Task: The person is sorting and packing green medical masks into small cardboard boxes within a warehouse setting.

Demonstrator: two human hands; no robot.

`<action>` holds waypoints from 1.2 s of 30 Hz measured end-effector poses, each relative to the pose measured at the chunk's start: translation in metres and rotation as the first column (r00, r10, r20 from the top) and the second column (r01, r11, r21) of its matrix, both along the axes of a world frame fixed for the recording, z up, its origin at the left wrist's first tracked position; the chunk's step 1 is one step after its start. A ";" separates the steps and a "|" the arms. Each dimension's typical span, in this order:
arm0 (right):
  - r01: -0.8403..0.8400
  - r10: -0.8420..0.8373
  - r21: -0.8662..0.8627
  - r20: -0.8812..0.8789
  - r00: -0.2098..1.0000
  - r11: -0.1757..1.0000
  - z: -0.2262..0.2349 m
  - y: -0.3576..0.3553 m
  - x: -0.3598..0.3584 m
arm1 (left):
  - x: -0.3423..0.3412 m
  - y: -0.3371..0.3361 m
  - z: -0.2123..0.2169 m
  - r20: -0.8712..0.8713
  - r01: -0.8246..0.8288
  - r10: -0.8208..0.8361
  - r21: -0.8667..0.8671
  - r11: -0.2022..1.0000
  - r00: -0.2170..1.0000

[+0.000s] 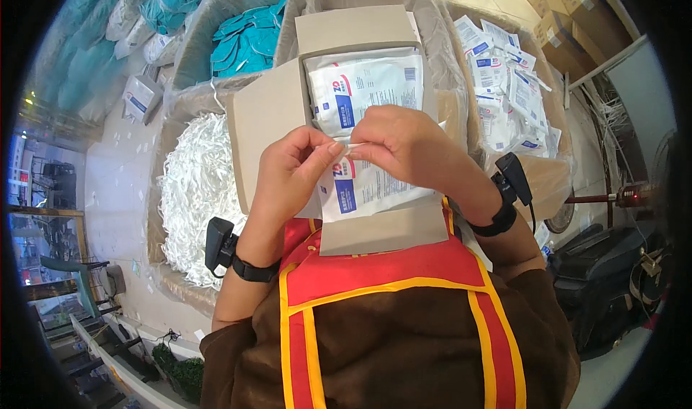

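Note:
An open cardboard box [274, 113] with its flaps spread stands in front of my body. Inside lie flat white packets with blue and red print: an upper packet [393, 77] and a lower packet [382, 192]. Over the gap between them, my left hand [288, 169] and my right hand [407, 143] meet with fingers closed in a pinch. Between the fingertips shows a thin white strip [349, 149]. Whether it is a loose piece or a packet's edge, I cannot tell.
To the left, a lined carton holds a heap of white straps [198, 192]. Behind it are teal pads [249, 37] in another carton. At right, a carton holds loose white packets [504, 84]. Brown boxes [569, 19] are stacked far right, and a black bag [605, 279] lies near right.

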State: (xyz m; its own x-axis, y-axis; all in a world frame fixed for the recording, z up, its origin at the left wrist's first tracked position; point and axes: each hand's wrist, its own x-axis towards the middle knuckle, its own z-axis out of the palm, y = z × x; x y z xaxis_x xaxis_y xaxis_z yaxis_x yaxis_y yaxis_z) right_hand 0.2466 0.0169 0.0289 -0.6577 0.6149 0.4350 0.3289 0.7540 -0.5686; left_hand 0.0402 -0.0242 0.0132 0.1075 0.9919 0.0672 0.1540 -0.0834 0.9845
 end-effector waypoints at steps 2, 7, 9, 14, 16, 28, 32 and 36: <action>-0.002 0.003 0.006 -0.024 1.000 1.000 -0.001 -0.002 -0.002 | 0.002 -0.005 0.003 -0.066 0.023 -0.024 -0.017 1.000 0.998; 0.017 -0.013 0.102 -0.049 0.999 0.995 0.008 -0.008 -0.011 | 0.008 -0.005 0.008 0.097 -0.032 0.032 0.004 0.999 0.995; 0.088 -0.085 0.228 -0.021 0.996 0.970 0.013 -0.013 -0.013 | 0.011 -0.004 0.010 0.196 -0.027 0.032 -0.028 0.999 0.980; 0.079 -0.119 0.407 0.075 0.990 0.910 0.018 -0.023 -0.010 | 0.014 -0.001 0.005 0.306 0.010 0.031 -0.133 0.991 0.952; 0.068 -0.123 0.440 0.098 0.988 0.895 0.021 -0.026 -0.009 | 0.018 -0.001 -0.001 0.288 -0.011 0.041 -0.105 0.994 0.957; -0.223 0.229 0.262 0.009 0.973 0.939 0.036 -0.056 -0.003 | -0.002 0.036 -0.037 0.058 -0.230 0.231 -0.015 0.973 0.971; -0.362 0.351 -0.005 -0.227 0.908 0.932 0.061 -0.063 0.011 | -0.017 0.050 -0.038 -0.102 -0.328 0.347 0.167 0.930 0.932; -0.146 0.157 0.062 -0.266 0.951 0.987 0.052 -0.042 0.021 | -0.013 0.036 -0.016 -0.095 -0.235 0.259 0.212 0.949 0.961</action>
